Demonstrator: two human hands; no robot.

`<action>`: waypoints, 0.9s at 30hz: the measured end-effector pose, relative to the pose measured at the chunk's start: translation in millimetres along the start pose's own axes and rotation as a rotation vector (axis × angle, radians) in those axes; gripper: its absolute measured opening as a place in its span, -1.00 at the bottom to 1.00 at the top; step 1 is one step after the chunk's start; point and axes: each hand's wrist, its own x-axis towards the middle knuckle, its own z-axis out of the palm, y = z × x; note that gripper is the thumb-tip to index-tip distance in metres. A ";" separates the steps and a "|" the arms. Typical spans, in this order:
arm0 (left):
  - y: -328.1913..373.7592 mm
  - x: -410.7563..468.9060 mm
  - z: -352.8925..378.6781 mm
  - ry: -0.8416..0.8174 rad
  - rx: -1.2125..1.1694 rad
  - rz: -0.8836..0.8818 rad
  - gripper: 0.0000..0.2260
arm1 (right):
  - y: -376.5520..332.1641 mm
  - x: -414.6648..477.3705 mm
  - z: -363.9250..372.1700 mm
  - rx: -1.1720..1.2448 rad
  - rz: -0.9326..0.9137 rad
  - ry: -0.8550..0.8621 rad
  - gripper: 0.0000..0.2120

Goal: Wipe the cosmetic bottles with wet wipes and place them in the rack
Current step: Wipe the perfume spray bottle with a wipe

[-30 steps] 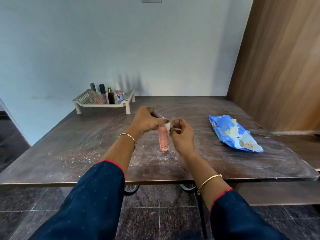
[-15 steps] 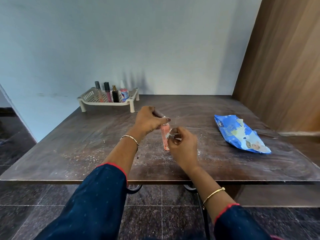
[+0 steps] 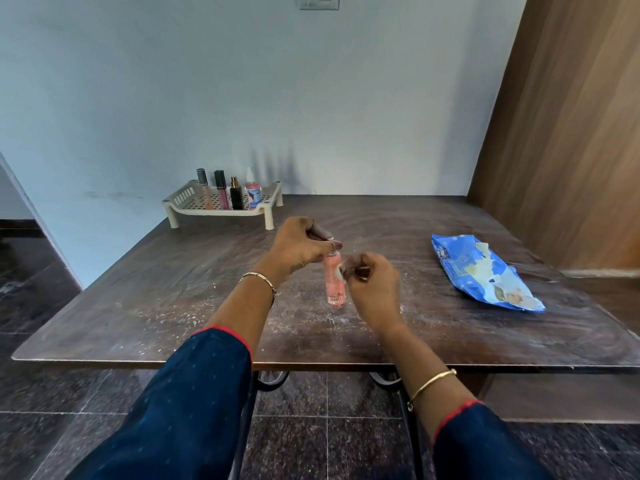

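The pink bottle [image 3: 334, 285] stands upright mid-desk [image 3: 138, 306]. The left hand [image 3: 300, 247] pinches its top; the right hand [image 3: 372, 285] presses a wipe [image 3: 343, 271] against its side. The rack [image 3: 221, 207] sits well behind.

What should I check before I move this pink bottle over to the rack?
1. Left hand grips pink bottle by its top: ok.
2. Bottle upright on table: ok.
3. Wet wipe in right hand, against the bottle: ok.
4. Bottle wiped all round: cannot tell.
5. Free room in rack right of the four bottles: ok.
6. Wipes packet clear of the path: ok.
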 end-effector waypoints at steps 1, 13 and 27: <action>-0.7 -1.1 -1.5 -0.011 0.001 0.007 -0.83 | -4.6 5.2 2.0 0.061 0.024 0.023 -0.87; -22.0 -9.4 -35.4 0.004 -0.001 0.011 -0.89 | -3.5 -18.7 9.7 0.051 0.056 -0.132 -0.77; -20.6 -14.9 -20.4 0.145 -0.129 -0.046 -0.83 | -2.8 -36.6 16.2 -0.323 -0.220 -0.122 -0.89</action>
